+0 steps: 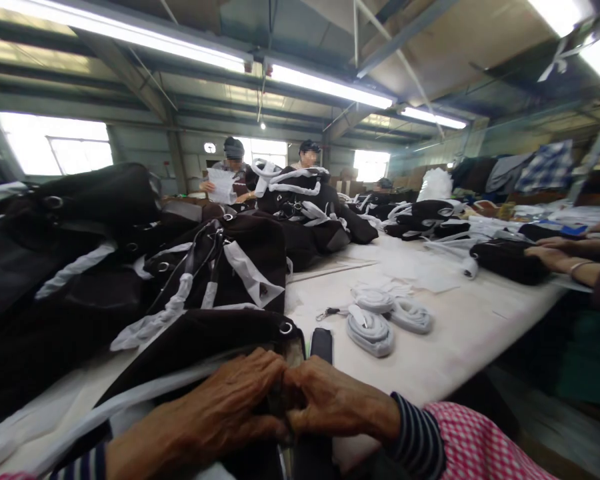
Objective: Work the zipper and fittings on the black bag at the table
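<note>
Two hands meet at the near edge of the pale worktop; left hand and right hand, fingers curled shut, pinch the dark brown fabric bag; black strap just beyond fingers; grey coiled straps further right.
</note>
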`<state>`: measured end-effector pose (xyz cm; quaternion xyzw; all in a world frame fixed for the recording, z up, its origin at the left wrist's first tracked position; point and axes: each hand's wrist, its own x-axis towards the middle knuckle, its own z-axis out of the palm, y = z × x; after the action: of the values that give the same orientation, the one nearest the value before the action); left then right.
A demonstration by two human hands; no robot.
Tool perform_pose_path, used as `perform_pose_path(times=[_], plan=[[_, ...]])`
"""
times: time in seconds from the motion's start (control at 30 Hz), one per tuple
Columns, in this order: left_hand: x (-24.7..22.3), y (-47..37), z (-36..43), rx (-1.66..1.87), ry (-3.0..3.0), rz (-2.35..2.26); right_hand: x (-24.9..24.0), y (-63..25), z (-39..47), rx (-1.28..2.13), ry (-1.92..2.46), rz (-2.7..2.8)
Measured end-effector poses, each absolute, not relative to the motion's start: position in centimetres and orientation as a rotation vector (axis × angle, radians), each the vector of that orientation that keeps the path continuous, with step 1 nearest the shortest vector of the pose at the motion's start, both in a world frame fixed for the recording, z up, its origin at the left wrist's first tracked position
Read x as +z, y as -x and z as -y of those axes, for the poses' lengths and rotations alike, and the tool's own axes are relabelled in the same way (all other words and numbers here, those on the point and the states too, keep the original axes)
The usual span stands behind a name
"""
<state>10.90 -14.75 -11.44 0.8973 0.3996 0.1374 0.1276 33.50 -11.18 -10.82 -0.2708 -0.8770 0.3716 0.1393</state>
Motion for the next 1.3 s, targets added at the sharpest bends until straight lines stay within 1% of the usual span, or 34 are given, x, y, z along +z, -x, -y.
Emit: perform_pose_path(times=[0.1,0.17,0.23,0.33,0.4,0.5,0.57,0.67,0.87,0.93,1.0,1.1,1.2,1.3], plan=[[-10.3,-10.8,12.6,0.361,-2.922,-1.134,-11.3,-34.2,10.9,0.928,0.725,2.654],[-9.9,-10.4,10.9,0.479,-3.117,-1.024,-12.2,-34.6,11.1,0.775,0.736,2.618],[-9.7,-9.9,9.7,0.580,-3.188,-0.950,-13.2,-34.8,11.2,0.734,0.741,2.528],[-9.7,-9.7,9.4,0.500,-3.075,-1.051,-14.5,-34.4,10.3,0.755,0.760,2.415],[-9.5,-10.1,9.6,0.382,-2.959,-1.140,-15.0,-33.5,8.6,0.677,0.808,2.325],[-9.0,-10.7,9.6,0.330,-2.819,-1.224,-15.2,-32.0,5.5,0.564,0.882,2.181],[-8.9,-11.0,9.0,0.350,-2.716,-1.314,-15.2,-31.4,4.1,0.592,0.873,2.116],[-9.3,-11.5,8.1,0.426,-2.613,-1.454,-15.3,-31.5,3.6,0.757,0.828,2.014],[-10.6,-13.3,7.4,0.580,-2.580,-1.645,-15.9,-31.6,3.8,1.043,0.813,1.818],[-10.8,-13.5,7.4,0.608,-2.557,-1.666,-15.6,-31.6,3.8,1.075,0.842,1.803],[-11.0,-13.5,7.4,0.640,-2.550,-1.667,-14.8,-32.0,4.4,1.008,0.933,1.880],[-11.6,-13.2,7.4,0.717,-2.569,-1.642,-13.2,-33.8,6.1,0.775,1.085,2.109],[-12.6,-13.2,7.5,0.799,-2.695,-1.596,-11.9,-36.2,7.3,0.554,1.097,2.256],[-13.6,-13.3,7.8,0.882,-2.847,-1.572,-11.0,-38.5,6.2,0.422,1.136,2.264]])
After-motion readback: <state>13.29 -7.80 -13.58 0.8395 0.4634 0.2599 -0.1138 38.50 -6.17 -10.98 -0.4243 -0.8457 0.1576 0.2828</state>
